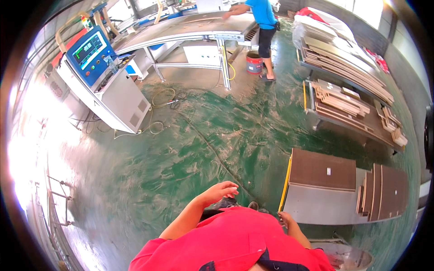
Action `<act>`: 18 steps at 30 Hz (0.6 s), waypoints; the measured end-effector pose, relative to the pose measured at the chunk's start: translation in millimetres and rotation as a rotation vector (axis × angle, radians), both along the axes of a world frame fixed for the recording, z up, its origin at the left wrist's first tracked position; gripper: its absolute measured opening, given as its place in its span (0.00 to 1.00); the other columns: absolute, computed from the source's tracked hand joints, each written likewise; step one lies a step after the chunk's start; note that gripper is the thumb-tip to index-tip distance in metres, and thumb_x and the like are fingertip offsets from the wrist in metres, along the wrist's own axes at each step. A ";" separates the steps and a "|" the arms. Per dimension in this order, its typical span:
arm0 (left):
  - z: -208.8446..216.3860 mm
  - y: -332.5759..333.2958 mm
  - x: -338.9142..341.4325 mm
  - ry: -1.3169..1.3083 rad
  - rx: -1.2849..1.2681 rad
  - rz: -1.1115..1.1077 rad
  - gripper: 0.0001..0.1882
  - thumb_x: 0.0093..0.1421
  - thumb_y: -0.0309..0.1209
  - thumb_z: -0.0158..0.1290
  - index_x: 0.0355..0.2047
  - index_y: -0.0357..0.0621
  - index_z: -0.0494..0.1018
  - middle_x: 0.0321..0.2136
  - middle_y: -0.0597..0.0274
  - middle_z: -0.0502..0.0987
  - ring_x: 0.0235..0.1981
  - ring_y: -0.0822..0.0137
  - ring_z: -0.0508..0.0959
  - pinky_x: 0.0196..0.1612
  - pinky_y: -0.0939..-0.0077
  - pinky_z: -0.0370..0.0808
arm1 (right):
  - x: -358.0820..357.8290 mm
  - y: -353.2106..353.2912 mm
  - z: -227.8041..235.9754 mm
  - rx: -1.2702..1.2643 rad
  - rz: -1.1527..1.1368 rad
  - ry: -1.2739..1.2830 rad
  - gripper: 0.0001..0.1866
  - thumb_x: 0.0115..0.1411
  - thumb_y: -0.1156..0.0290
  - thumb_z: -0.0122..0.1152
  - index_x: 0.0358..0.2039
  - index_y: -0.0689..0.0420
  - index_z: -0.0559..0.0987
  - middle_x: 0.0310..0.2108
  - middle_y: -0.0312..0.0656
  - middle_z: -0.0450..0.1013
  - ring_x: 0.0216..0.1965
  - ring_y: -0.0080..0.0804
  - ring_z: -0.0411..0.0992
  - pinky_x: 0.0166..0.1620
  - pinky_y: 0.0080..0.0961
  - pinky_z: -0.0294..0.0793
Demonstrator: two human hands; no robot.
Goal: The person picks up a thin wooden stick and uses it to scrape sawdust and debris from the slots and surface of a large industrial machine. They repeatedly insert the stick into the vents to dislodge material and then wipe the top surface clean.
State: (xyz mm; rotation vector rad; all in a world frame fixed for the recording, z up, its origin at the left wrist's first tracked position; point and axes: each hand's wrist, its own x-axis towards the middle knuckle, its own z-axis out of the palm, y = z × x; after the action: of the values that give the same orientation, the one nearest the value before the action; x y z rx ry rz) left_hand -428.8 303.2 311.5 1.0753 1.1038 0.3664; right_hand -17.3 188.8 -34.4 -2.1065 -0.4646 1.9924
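My left hand (221,192) hangs in front of my body above the green floor (199,149), its fingers loosely bent and nothing visible in them. At the near corner of a low cart (316,205) is my right hand (285,219), close to the end of the cart's yellow edge strip (285,192). Whether it touches the cart, and whether its fingers hold anything, I cannot make out. Brown panels lie on the grey top of this cart: a wide flat one (323,169) at the far side and a stack (391,192) at the right end.
A control cabinet (122,101) with a lit screen stands at left, cables (158,128) on the floor beside it. Behind is a long machine table (190,27), where a person in a blue shirt (263,16) works beside a red bucket (254,62). More carts with boards (343,101) line the right.
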 end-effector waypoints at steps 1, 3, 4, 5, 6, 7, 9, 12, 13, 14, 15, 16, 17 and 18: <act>-4.5 11.8 1.6 0.020 -0.005 0.027 0.22 0.67 0.44 0.47 0.55 0.42 0.69 0.46 0.61 0.77 0.44 0.69 0.75 0.50 0.74 0.68 | 4.8 23.3 12.2 0.038 0.005 -0.024 0.21 0.60 0.53 0.57 0.47 0.54 0.73 0.36 0.44 0.73 0.34 0.39 0.72 0.37 0.47 0.73; -14.0 37.4 2.5 0.031 -0.018 0.020 0.22 0.67 0.44 0.47 0.54 0.42 0.69 0.45 0.61 0.77 0.44 0.69 0.75 0.49 0.73 0.69 | 13.1 70.7 31.9 0.114 0.006 -0.077 0.19 0.60 0.54 0.57 0.43 0.55 0.74 0.31 0.41 0.72 0.30 0.37 0.72 0.33 0.46 0.74; -17.4 52.4 2.7 0.034 -0.024 0.013 0.22 0.67 0.44 0.47 0.54 0.42 0.69 0.45 0.61 0.77 0.44 0.69 0.75 0.49 0.73 0.69 | 19.4 87.8 25.5 0.184 -0.057 -0.024 0.17 0.59 0.56 0.58 0.42 0.55 0.74 0.31 0.38 0.71 0.27 0.35 0.72 0.30 0.43 0.74; -18.7 68.0 1.9 0.037 -0.032 0.012 0.22 0.68 0.44 0.47 0.54 0.42 0.69 0.45 0.61 0.77 0.44 0.68 0.75 0.49 0.73 0.69 | 19.4 105.0 25.2 0.189 -0.029 -0.028 0.17 0.59 0.56 0.58 0.43 0.54 0.73 0.32 0.39 0.71 0.29 0.36 0.72 0.33 0.44 0.74; -19.8 84.0 3.1 0.034 -0.041 0.009 0.22 0.68 0.44 0.47 0.54 0.42 0.69 0.45 0.61 0.77 0.44 0.68 0.75 0.49 0.73 0.69 | 19.6 122.6 25.0 0.193 -0.001 -0.036 0.18 0.59 0.56 0.58 0.44 0.53 0.72 0.33 0.40 0.71 0.31 0.37 0.73 0.35 0.46 0.74; -20.2 100.8 2.7 0.033 -0.050 0.007 0.22 0.68 0.44 0.46 0.54 0.42 0.69 0.44 0.61 0.77 0.44 0.68 0.75 0.49 0.73 0.69 | 17.5 140.4 24.4 0.196 0.026 -0.043 0.18 0.60 0.56 0.57 0.46 0.52 0.71 0.34 0.40 0.71 0.33 0.38 0.73 0.37 0.47 0.74; -21.1 136.3 -2.7 0.038 -0.036 0.024 0.22 0.68 0.43 0.47 0.54 0.41 0.69 0.43 0.61 0.77 0.44 0.68 0.75 0.50 0.73 0.69 | 11.0 170.9 23.1 0.162 0.057 -0.055 0.17 0.60 0.58 0.58 0.45 0.53 0.72 0.34 0.40 0.71 0.32 0.37 0.73 0.38 0.46 0.74; -28.7 207.8 -20.8 0.066 0.039 0.013 0.22 0.67 0.42 0.48 0.53 0.40 0.69 0.43 0.61 0.76 0.44 0.68 0.74 0.50 0.72 0.69 | -1.0 217.5 14.7 0.113 0.042 -0.113 0.16 0.59 0.59 0.59 0.43 0.55 0.74 0.31 0.40 0.72 0.27 0.35 0.71 0.29 0.40 0.72; -31.3 234.0 -26.0 0.071 0.069 -0.005 0.22 0.67 0.42 0.48 0.53 0.39 0.69 0.43 0.60 0.76 0.44 0.68 0.74 0.51 0.72 0.69 | 2.7 231.2 16.4 0.146 0.128 -0.115 0.16 0.59 0.59 0.58 0.42 0.55 0.74 0.31 0.40 0.72 0.26 0.35 0.71 0.29 0.40 0.72; -33.1 258.7 -30.2 0.074 0.093 -0.001 0.22 0.66 0.42 0.49 0.53 0.39 0.70 0.43 0.60 0.76 0.45 0.68 0.74 0.51 0.72 0.69 | 5.4 238.9 19.1 0.177 0.214 -0.117 0.16 0.59 0.58 0.58 0.42 0.56 0.74 0.31 0.41 0.72 0.26 0.35 0.71 0.28 0.39 0.71; -32.7 284.2 -36.3 0.082 0.122 0.006 0.21 0.66 0.42 0.49 0.52 0.39 0.70 0.44 0.59 0.76 0.46 0.67 0.74 0.52 0.72 0.69 | 1.4 261.3 26.1 0.176 0.254 -0.119 0.16 0.60 0.58 0.57 0.42 0.56 0.74 0.30 0.41 0.72 0.25 0.35 0.70 0.28 0.39 0.70; -25.9 314.1 -44.8 0.098 0.163 0.015 0.21 0.66 0.41 0.50 0.52 0.39 0.70 0.45 0.58 0.76 0.47 0.67 0.74 0.52 0.72 0.69 | -2.2 283.9 31.7 0.178 0.292 -0.121 0.16 0.60 0.58 0.57 0.41 0.56 0.74 0.30 0.42 0.72 0.25 0.35 0.70 0.28 0.38 0.70; -23.8 336.8 -56.6 0.120 0.191 0.034 0.21 0.66 0.41 0.50 0.52 0.38 0.70 0.46 0.57 0.76 0.48 0.66 0.74 0.53 0.72 0.69 | -13.2 296.2 49.6 0.131 0.292 -0.120 0.16 0.60 0.58 0.56 0.42 0.56 0.73 0.30 0.42 0.72 0.25 0.35 0.70 0.28 0.38 0.69; -26.2 362.5 -64.5 0.089 0.224 0.024 0.21 0.66 0.41 0.50 0.52 0.38 0.70 0.47 0.55 0.76 0.49 0.64 0.74 0.54 0.71 0.69 | -20.7 312.6 55.5 0.129 0.292 -0.119 0.16 0.60 0.58 0.56 0.42 0.56 0.73 0.30 0.43 0.72 0.25 0.35 0.69 0.28 0.38 0.69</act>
State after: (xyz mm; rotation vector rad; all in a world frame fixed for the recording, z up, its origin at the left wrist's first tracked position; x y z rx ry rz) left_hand -493.2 665.8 285.3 1.2870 1.1755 0.4732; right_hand -38.0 501.4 21.0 -2.1886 -0.9444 1.9238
